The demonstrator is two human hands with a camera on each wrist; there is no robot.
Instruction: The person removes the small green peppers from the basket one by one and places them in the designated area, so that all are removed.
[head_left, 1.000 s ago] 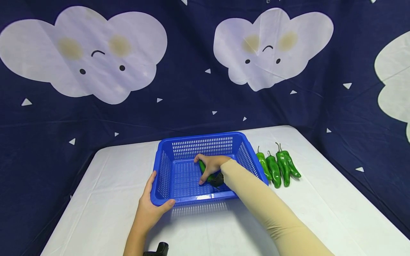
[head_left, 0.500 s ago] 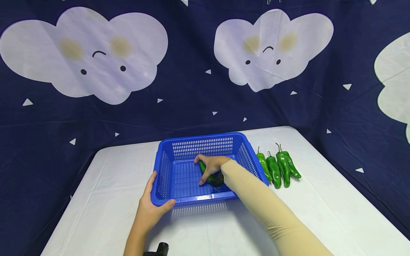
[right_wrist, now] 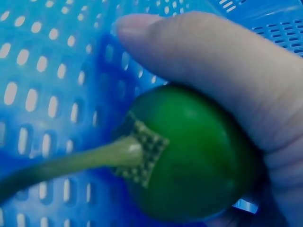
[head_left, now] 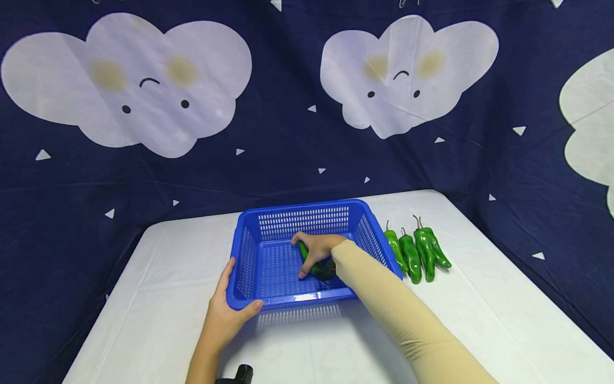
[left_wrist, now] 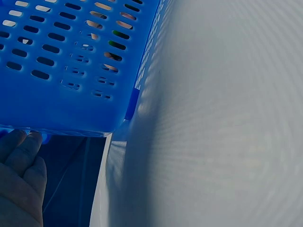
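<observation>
In the head view, a blue perforated plastic basket (head_left: 307, 296) stands on the white table. My left hand (head_left: 224, 317) holds its near left corner, with the thumb on the front rim and the fingers along the left side. Inside the basket, my right hand (head_left: 318, 249) grips a green pepper (head_left: 303, 250), partly hidden by the hand. The right wrist view shows this pepper (right_wrist: 189, 156) stem end first, with the thumb (right_wrist: 199, 42) along it and the perforated basket floor beneath. In the left wrist view, fingers (left_wrist: 23, 156) touch the basket's edge (left_wrist: 61, 109).
Several green peppers (head_left: 410, 257) lie side by side on the white tablecloth (head_left: 489, 298), just right of the basket. A dark blue cloth with clouds (head_left: 278, 176) hangs behind the table. A black device (head_left: 242, 375) shows at the bottom near the left forearm.
</observation>
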